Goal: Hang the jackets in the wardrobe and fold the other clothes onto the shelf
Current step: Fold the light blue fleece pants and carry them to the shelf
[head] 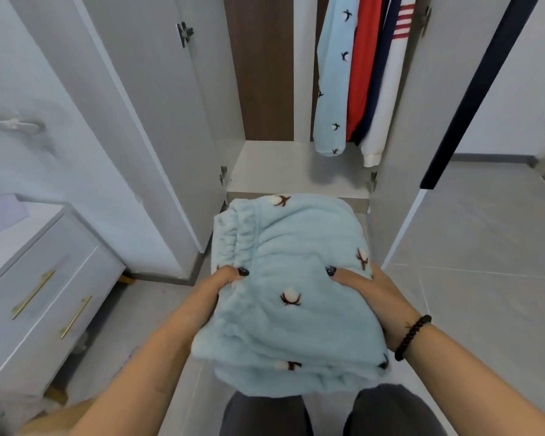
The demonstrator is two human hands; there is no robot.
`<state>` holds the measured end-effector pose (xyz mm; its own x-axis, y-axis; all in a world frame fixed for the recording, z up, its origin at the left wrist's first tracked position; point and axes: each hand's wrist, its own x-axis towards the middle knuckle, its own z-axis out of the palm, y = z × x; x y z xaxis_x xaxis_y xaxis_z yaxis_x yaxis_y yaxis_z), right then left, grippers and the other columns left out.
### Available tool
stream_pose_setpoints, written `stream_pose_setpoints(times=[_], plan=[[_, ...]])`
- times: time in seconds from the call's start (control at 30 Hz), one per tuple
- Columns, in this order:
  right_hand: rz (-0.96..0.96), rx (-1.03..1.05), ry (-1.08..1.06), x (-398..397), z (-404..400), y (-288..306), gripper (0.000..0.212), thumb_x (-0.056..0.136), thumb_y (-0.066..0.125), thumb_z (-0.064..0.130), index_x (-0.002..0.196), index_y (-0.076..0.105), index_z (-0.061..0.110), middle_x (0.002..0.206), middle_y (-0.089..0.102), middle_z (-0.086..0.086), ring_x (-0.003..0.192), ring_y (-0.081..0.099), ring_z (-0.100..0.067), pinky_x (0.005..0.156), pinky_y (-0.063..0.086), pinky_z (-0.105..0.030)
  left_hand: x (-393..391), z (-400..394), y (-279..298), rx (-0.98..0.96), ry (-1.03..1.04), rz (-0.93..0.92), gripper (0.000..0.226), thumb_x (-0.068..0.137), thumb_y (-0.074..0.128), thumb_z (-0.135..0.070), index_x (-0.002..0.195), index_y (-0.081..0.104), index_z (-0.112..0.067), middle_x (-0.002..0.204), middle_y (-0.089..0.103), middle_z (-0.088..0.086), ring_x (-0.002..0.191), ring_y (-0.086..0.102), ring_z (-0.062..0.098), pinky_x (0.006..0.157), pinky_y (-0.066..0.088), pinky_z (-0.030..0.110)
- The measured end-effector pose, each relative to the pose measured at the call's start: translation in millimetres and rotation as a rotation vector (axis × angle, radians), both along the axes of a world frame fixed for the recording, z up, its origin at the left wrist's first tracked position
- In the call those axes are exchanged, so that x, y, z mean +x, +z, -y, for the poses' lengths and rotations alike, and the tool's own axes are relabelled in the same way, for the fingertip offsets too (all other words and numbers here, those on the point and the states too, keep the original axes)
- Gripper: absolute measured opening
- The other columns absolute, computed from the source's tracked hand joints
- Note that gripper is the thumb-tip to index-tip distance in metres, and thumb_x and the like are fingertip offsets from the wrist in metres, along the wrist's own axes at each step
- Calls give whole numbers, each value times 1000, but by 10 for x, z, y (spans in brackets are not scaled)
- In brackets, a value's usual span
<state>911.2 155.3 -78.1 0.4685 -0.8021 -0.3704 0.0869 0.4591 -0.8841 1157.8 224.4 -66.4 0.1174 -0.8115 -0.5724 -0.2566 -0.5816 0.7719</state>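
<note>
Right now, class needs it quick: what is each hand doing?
Left hand: grips the folded blue fleece garment at its left edge, thumb on top.
Right hand: grips the same garment at its right edge.

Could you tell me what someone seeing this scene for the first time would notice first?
The folded light-blue fleece garment fills the centre, gripped by the left hand and the right hand in front of the open wardrobe. Up right inside it hang jackets in pale blue, red, navy and white above a bare shelf.
</note>
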Motion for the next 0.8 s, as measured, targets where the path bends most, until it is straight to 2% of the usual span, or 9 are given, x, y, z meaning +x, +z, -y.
stream_pose_setpoints(times=[0.03,0.1,0.17,0.23,0.4,0.53,0.6,0.7,0.8], plan=[[-35,-4,-42,40,188,17,62,63,87,27,119,61,27,109,72,1,97,70,-21,76,58,-38,20,193,118,12,49,-13,47,99,2,12,145,3,6,158,13,23,146,22,25,95,29,12],[-96,-31,-90,133,574,80,55,64,85,24,114,61,28,101,73,6,90,71,-16,72,59,-34,64,481,138,3,146,-302,48,106,29,-19,147,17,4,156,23,23,144,28,28,104,25,21],[-147,-59,-96,202,914,216,51,68,84,22,113,62,26,100,73,7,89,71,-14,74,59,-34,84,706,255,12,83,-542,43,98,57,-28,137,54,-11,142,50,19,132,48,31,105,42,34],[-167,-73,-98,228,1187,423,49,68,85,23,112,62,28,100,73,7,90,71,-13,77,59,-36,127,1060,482,23,176,-590,50,76,80,-36,122,68,-19,125,65,15,117,62,32,95,52,41],[-176,-54,-86,181,1652,1247,61,62,87,27,118,61,26,108,72,4,98,69,-18,86,56,-43,159,1546,1284,-39,198,-437,50,64,76,-23,113,71,-11,113,69,20,106,66,37,100,48,52],[-174,-83,-94,192,1883,2107,67,58,85,31,119,60,27,109,71,4,99,68,-18,88,55,-42,209,1811,2170,-98,202,-396,33,64,67,-17,95,76,-12,99,72,20,89,70,32,79,58,40],[-161,-107,-103,206,1971,2585,68,56,84,32,119,59,28,110,71,4,99,69,-17,87,56,-41,244,1905,2652,-125,183,-413,37,65,65,-15,100,74,-9,98,72,20,90,70,32,76,57,38],[-143,-132,-106,231,2068,3262,64,62,86,28,119,59,30,111,71,3,100,68,-21,87,55,-44,310,2004,3274,-162,156,-406,48,65,64,-14,112,69,-4,110,68,25,105,65,42,91,53,47],[-123,-174,-135,272,2160,3959,56,70,80,23,121,58,29,112,71,1,100,68,-24,88,55,-48,376,2072,3947,-221,125,-429,48,66,68,-19,113,70,-9,110,70,20,103,67,37,87,56,43]])
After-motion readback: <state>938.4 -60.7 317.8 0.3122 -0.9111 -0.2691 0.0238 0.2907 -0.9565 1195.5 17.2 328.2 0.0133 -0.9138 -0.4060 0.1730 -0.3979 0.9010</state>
